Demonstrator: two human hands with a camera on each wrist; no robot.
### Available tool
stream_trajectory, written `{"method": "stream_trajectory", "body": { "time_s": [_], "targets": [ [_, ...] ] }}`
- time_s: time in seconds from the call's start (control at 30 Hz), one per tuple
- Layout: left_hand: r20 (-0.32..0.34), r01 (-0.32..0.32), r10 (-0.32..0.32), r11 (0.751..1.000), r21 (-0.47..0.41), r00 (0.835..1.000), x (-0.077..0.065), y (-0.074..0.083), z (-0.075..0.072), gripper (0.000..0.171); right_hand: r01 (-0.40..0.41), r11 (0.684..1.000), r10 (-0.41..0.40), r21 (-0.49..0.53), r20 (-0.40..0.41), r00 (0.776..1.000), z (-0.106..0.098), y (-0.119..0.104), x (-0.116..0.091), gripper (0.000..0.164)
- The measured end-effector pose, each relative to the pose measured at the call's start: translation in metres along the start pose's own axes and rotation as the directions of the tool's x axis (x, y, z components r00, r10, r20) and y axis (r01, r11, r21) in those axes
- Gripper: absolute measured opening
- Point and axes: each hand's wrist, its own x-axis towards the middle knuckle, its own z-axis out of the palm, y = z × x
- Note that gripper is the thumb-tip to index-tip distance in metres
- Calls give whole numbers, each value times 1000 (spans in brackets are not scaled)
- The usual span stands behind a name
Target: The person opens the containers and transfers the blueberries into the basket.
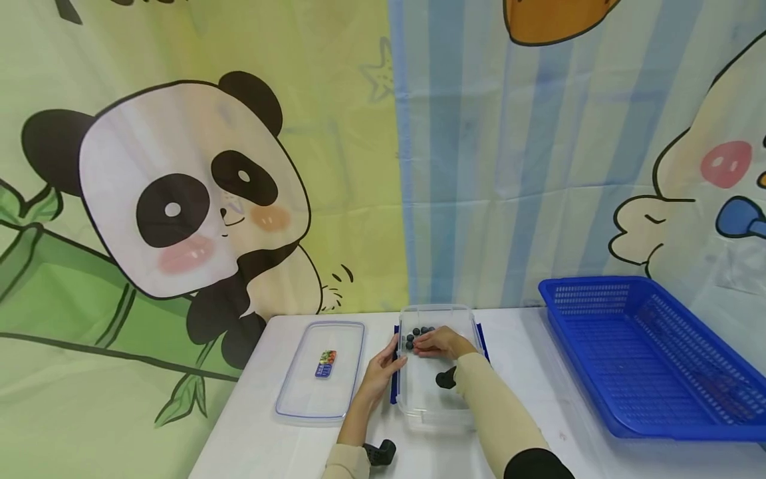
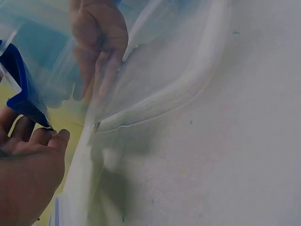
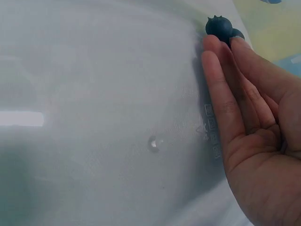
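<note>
A clear plastic food container point(image 1: 437, 399) with blue side latches stands on the table. My left hand point(image 1: 378, 372) holds its left side, thumb at the rim; in the left wrist view the curled fingers point(image 2: 44, 136) meet a blue latch point(image 2: 21, 84). My right hand point(image 1: 441, 342) reaches inside over the far left part. Several blueberries point(image 1: 415, 331) lie there beside its fingers. In the right wrist view, thumb and fingertips of the right hand point(image 3: 263, 117) come together at a dark blueberry point(image 3: 218, 28), with a second one partly hidden behind the thumb.
Left of the container lies its clear lid point(image 1: 299, 392) with a blue rim and a small coloured label point(image 1: 326, 364). A blue plastic basket point(image 1: 646, 429) stands on the right side of the white table point(image 1: 239, 446). Behind hangs a printed curtain point(image 1: 347, 166) with a panda.
</note>
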Motion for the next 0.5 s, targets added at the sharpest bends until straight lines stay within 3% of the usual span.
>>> {"method": "stream_trajectory", "body": {
  "time_s": [0.17,0.5],
  "targets": [
    [-5,-4,4,1000,-4,1000,-1,0,1,64,20,1000,-20,-1,0,1000,3,5,2,27],
    [3,4,-4,1000,5,1000,1,1,-2,65,-9,999,14,-35,131,991,6,-5,-4,28]
  ]
}}
